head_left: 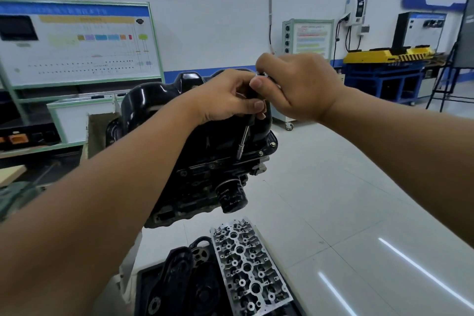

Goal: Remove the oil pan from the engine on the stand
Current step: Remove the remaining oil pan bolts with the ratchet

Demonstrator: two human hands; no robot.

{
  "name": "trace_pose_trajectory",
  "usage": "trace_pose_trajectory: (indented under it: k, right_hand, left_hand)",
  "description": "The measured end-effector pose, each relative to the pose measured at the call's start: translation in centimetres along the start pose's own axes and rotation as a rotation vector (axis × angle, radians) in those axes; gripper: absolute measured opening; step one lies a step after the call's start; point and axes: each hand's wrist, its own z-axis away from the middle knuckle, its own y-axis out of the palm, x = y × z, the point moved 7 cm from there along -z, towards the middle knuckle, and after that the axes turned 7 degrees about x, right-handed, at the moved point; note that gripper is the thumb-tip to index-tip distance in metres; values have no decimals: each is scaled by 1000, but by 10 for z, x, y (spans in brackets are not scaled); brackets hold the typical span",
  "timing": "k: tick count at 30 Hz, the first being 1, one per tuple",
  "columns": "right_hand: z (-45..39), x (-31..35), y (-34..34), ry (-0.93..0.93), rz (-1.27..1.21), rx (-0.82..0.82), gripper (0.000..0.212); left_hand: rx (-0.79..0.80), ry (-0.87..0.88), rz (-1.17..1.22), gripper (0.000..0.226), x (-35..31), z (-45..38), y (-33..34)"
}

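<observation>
At the centre of the frame the engine (pixel 205 182) sits upside down on its stand, so the glossy black oil pan (pixel 154 102) faces up, just behind and under the person's two hands. The left hand (pixel 228 97) has its fingers curled round the dark handle of a socket driver (pixel 243 136), and the right hand (pixel 295 84) pinches the top end of the same tool between thumb and fingers. The metal shaft slants down to the pan's near-right flange, with its socket at or just above a bolt there; whether it is seated cannot be told. Two bolts (pixel 266 147) show on the flange at the right corner, and the pan lies flat against the block, so the task looks to be in its unbolting stage: at least some fasteners are left, the far side of the flange is hidden, and the pan has yet to be lifted off. A black oil filter (pixel 230 197) sticks out of the block below, and a bare cylinder head (pixel 248 267) lies on the floor at the bottom of the frame beside a black cover (pixel 179 279). The filter carries pale lettering, and the wall boards at upper left and centre right carry print, but none of it is sharp enough to read.
</observation>
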Motion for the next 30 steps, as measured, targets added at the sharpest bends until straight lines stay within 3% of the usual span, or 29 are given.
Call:
trace_pose_trajectory:
  k: [2, 7, 10, 14, 20, 22, 25, 27, 30]
  right_hand:
    - [-1, -4, 1, 29, 34, -23, 62]
    - [-2, -25, 6, 142, 49, -123, 57]
    - [14, -55, 18, 315, -26, -105, 61]
    - [11, -62, 38, 455, -108, -46, 62]
    - [26, -41, 23, 533, -80, 153, 58]
    - [35, -19, 12, 489, -150, 182, 41]
    - [51, -3, 5, 482, -425, 233, 8]
    - [65, -6, 8, 567, -764, 212, 14]
    - [75, -22, 7, 667, -1042, -25, 27]
  left_hand:
    - [-75, -9, 28, 19, 2, -1, 4]
    - [-536, -76, 219, 4, 6, -8, 32]
    - [-575, 14, 135, 4, 9, -10, 53]
    - [-728, 29, 121, 26, 19, -12, 32]
    - [-739, 24, 87, 4, 25, -5, 24]
    - [-675, -11, 87, 2, 23, -4, 16]
    - [-409, -66, -4, 18, 15, 1, 15]
    - [-205, -93, -133, 22, 9, 10, 16]
    - [-39, -118, -266, 14, 2, 25, 7]
